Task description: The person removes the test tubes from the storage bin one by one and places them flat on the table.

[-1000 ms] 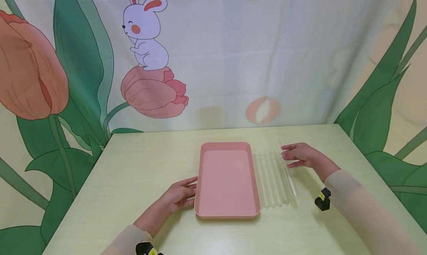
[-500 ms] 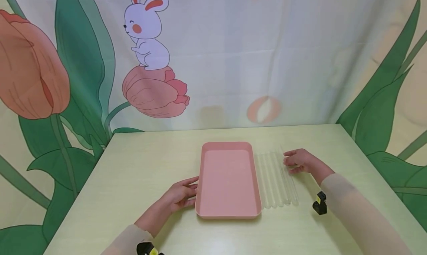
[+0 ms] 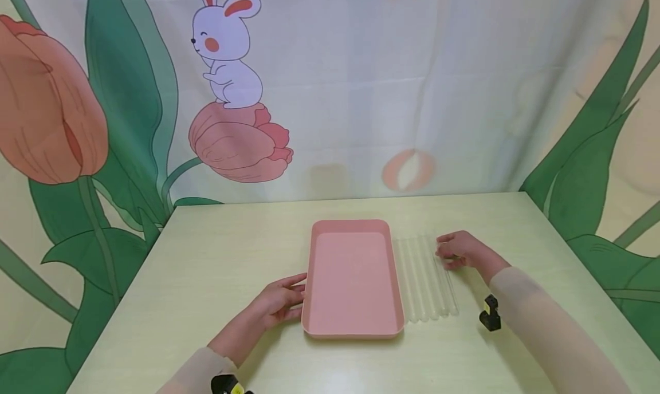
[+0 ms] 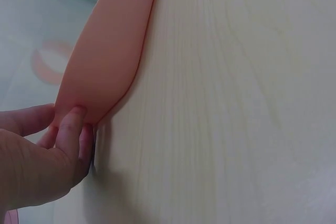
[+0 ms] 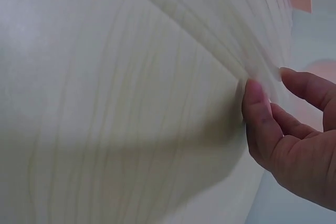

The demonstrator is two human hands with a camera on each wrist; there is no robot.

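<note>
A pink rectangular tray point(image 3: 356, 279) lies flat on the pale wooden table. My left hand point(image 3: 281, 302) touches its left side wall; in the left wrist view the fingertips meet the tray's outer wall point(image 4: 113, 40) and rim. To the right of the tray, several clear tubes point(image 3: 419, 285) lie parallel in a row, their near ends rounded. At the row's right end my right hand point(image 3: 461, 251) pinches the outermost clear tube point(image 3: 451, 296) near its far end. In the right wrist view the thumb presses along this tube's outer side point(image 5: 194, 32), with the index finger across from it.
A cloth backdrop point(image 3: 335, 96) printed with tulips and a rabbit hangs behind the table's back edge. Black wrist cameras point(image 3: 490, 314) sit by both sleeves. The table surface point(image 3: 232, 239) stretches left of the tray.
My right hand has lowered the tilted clear tube to the table and shifted it left against the row. The left hand stays at the tray.
</note>
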